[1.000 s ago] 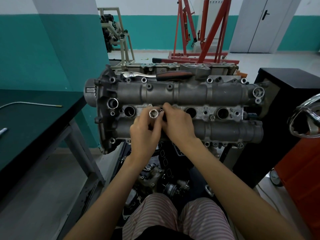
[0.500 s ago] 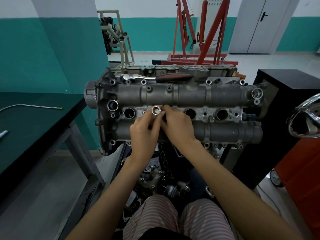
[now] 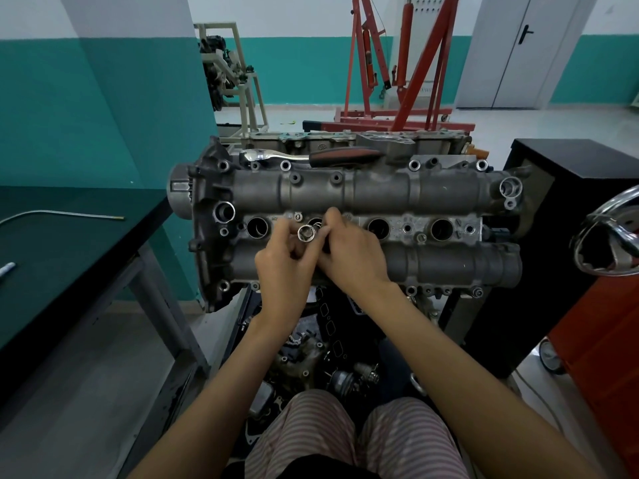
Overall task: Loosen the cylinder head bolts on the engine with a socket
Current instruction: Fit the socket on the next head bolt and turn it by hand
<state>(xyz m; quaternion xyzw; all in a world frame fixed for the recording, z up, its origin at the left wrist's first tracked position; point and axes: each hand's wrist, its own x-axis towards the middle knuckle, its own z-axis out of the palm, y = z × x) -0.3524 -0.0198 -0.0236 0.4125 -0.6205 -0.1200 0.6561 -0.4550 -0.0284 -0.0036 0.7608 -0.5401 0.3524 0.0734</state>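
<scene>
**A:** What filled the view?

**B:** A grey engine (image 3: 363, 216) lay across the middle on a stand, its row of round plug wells facing the camera. A dark tabletop (image 3: 69, 243) stood to the left. A ratchet (image 3: 311, 155) with a red and black handle rested along the engine's far edge, touched by no one.

**A:** And the hands?

**B:** Both met over the second well from the left. The left hand (image 3: 281, 267) pinched a small shiny socket (image 3: 306, 233), open end towards the camera. The right hand (image 3: 352, 254) curled its fingertips in beside the socket; whether its grip held the socket or something under it, I could not tell.

**A:** Which step did that look like?

**B:** Readying the socket, I judged; no bolt was yet being turned. Next it probably needed seating on a bolt, and the ratchet fetched.
</scene>
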